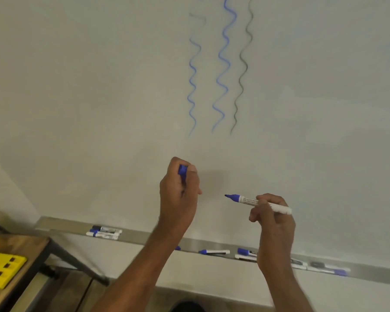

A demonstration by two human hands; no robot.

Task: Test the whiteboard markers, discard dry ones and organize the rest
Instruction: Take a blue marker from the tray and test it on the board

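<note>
The uncapped blue whiteboard marker [258,202] lies nearly level in front of the whiteboard [99,86], its tip pointing left and clear of the surface; the right hand [273,219] pinches its white barrel between thumb and curled fingers; the left hand [180,192], raised beside it and a little higher, is fisted around the blue cap [182,170], which pokes out at the top of the fist.

Above the hands, three wavy test lines [222,70] run down the whiteboard, two blue and one dark, with a faint short stroke [199,18] up at the left that looks like a weak pen; so several markers appear to be tested already; whether the one in hand made any of these lines cannot be told, and it seems either about to be tried or about to be capped.

On the metal tray [144,236] under the whiteboard, a small group of markers [104,231] sits at the left and a looser spread of markers [214,251] lies to the right, some behind the right forearm; this may be the start of sorting, though which pile is which is unclear; no discarded pen or bin shows, so discarding and tidying look largely still to do.

Both forearms reach up from the bottom of the view, wrists bent toward each other; at the lower left a wooden bench [20,244] carries a yellow block [3,270].
</note>
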